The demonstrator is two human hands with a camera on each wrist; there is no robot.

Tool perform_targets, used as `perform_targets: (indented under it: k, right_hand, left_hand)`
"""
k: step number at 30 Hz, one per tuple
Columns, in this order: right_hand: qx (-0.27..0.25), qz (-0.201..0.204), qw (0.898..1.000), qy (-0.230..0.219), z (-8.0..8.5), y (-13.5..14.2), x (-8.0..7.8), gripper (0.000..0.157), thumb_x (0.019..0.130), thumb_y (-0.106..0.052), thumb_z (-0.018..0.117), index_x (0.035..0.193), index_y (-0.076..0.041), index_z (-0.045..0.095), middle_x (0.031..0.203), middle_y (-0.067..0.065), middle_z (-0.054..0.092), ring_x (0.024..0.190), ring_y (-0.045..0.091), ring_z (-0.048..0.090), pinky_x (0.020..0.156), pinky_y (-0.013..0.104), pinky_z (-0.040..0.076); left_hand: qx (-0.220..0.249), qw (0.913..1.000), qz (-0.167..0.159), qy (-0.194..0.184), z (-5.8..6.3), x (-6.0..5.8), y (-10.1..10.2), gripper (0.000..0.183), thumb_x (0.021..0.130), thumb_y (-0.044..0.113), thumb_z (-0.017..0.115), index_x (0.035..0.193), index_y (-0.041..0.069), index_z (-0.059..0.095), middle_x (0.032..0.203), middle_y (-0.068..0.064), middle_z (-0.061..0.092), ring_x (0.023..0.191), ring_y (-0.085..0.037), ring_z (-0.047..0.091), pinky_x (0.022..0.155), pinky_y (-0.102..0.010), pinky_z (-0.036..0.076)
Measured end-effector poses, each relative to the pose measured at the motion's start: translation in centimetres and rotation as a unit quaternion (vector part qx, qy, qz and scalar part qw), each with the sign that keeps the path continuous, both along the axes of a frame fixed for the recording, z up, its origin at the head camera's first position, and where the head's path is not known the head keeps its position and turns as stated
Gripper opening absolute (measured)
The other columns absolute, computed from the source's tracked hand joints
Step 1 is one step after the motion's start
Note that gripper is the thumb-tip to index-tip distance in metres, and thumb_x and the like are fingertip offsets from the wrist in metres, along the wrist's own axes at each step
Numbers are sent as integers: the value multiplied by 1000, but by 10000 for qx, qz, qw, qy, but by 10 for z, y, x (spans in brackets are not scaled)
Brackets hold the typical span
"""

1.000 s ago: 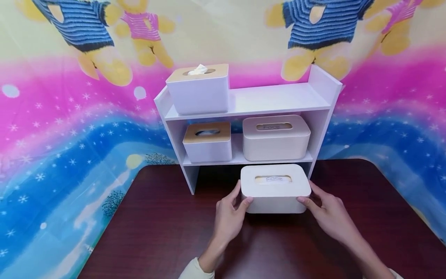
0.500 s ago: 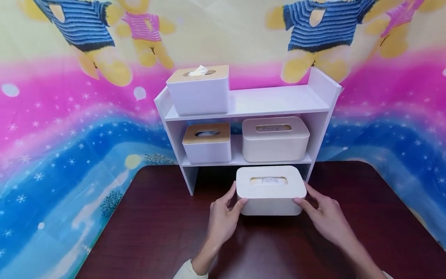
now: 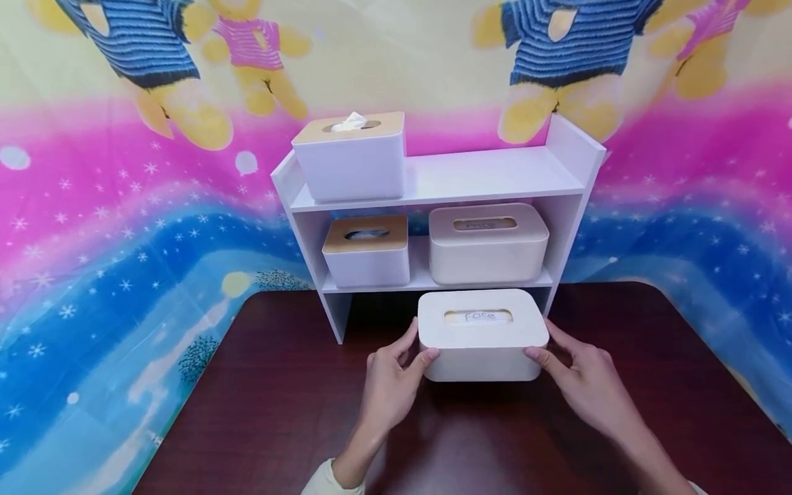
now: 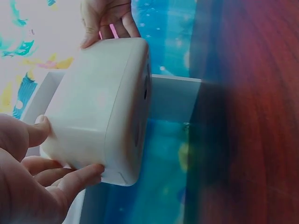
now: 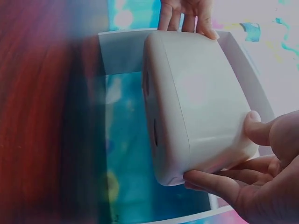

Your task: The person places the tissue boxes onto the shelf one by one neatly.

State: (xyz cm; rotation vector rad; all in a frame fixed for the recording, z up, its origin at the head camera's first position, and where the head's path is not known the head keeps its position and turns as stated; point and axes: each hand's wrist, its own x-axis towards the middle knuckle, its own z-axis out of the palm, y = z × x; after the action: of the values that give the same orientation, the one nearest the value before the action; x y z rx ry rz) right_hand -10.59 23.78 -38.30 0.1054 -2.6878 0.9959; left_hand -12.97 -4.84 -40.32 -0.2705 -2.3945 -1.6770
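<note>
A white tissue box [image 3: 482, 363] with an oval slot and handwriting reading "Face" is held between both hands, in front of the shelf's lowest level. My left hand [image 3: 391, 385] grips its left end, thumb on the front face and fingers along the side. At the right end my right hand [image 3: 588, 385] grips it the same way. Both wrist views show the box [image 4: 88, 98] from below, with fingers [image 5: 219, 184] spread on its end. A similar cream tissue box [image 3: 489, 261] sits on the middle shelf, directly behind and above.
The white shelf unit [image 3: 495, 172] stands on a dark wooden table [image 3: 278, 412]. A wood-lidded tissue box [image 3: 349, 168] with tissue showing is at its top left. A smaller wood-lidded one [image 3: 368, 268] stands on the middle shelf's left. A patterned cloth [image 3: 155, 275] hangs behind.
Over the last second the held tissue box and both hands have shifted slightly left, the left hand most. Both hands keep their hold. The shelf and its boxes stay in place.
</note>
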Motion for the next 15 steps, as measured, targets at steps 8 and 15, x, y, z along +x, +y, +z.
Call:
perform_targets:
  k: [8, 15]
  right_hand:
    - [179, 58, 9996, 198, 24, 2, 7, 69, 105, -42, 69, 165, -18, 44, 53, -6, 37, 46, 10, 33, 47, 30, 34]
    - [234, -20, 9976, 651, 50, 0, 12, 65, 105, -38, 71, 163, -23, 47, 53, -6, 35, 45, 9, 31, 45, 30, 32]
  left_hand:
    - [74, 9999, -14, 152, 24, 6, -3, 65, 95, 37, 83, 151, 15, 60, 153, -8, 60, 134, -20, 64, 97, -38, 63]
    - [246, 9986, -186, 434, 51, 9, -3, 64, 95, 30, 83, 152, 13, 59, 151, -8, 61, 133, -16, 65, 100, -38, 61]
